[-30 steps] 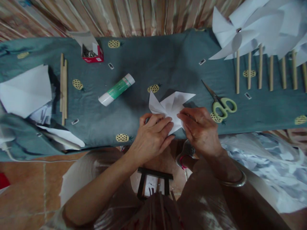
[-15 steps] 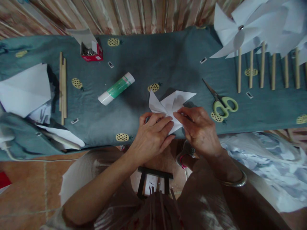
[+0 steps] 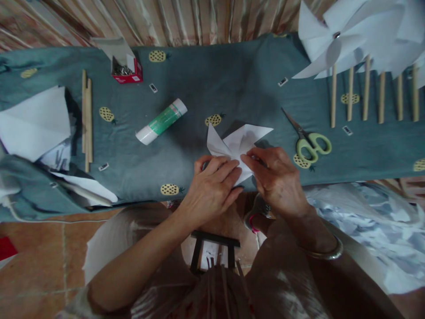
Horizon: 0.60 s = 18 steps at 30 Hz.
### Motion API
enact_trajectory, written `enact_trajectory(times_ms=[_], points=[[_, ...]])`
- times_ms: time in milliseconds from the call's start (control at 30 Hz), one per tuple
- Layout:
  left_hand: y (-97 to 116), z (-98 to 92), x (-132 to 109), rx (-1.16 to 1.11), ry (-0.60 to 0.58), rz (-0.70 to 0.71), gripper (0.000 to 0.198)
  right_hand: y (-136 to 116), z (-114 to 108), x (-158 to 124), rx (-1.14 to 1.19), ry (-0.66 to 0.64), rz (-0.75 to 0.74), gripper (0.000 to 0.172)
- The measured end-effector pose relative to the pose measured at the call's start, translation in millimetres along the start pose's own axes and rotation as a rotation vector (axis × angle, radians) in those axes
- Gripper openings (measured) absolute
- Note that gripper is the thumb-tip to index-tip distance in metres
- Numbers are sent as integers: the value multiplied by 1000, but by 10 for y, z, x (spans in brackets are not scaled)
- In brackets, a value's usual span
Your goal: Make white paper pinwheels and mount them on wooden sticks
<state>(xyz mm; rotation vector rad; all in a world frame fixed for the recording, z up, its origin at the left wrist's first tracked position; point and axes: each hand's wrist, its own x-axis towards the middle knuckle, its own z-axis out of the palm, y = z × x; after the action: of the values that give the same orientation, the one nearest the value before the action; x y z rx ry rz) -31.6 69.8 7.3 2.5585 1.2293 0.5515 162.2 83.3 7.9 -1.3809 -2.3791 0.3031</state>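
A white folded paper shape (image 3: 237, 141) with pointed flaps lies on the teal pineapple-print cloth (image 3: 206, 84) near its front edge. My left hand (image 3: 212, 188) rests on its near left part, fingers pressed together over the paper. My right hand (image 3: 277, 179) pinches the paper's near right flap between thumb and fingers. A metal bangle sits on my right wrist.
Green-handled scissors (image 3: 308, 141) lie right of the paper. A green-and-white glue stick (image 3: 161, 122) lies to its left. Wooden sticks (image 3: 86, 119), white paper sheets (image 3: 35, 124) and a red box of pins (image 3: 128, 71) are at left. Finished white pinwheels (image 3: 352, 35) on sticks lie at far right.
My right hand's fingers have slid slightly left along the paper towards the centre. The left hand stays pressed on the paper.
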Motion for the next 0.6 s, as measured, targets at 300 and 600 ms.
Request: enact_trajectory(times_ms=[300, 600], points=[[12, 7, 13, -13, -4, -2, 31, 0, 8, -6, 12, 21, 9, 38], [7, 8, 12, -10, -2, -4, 30, 20, 14, -5, -37, 46, -19, 35]])
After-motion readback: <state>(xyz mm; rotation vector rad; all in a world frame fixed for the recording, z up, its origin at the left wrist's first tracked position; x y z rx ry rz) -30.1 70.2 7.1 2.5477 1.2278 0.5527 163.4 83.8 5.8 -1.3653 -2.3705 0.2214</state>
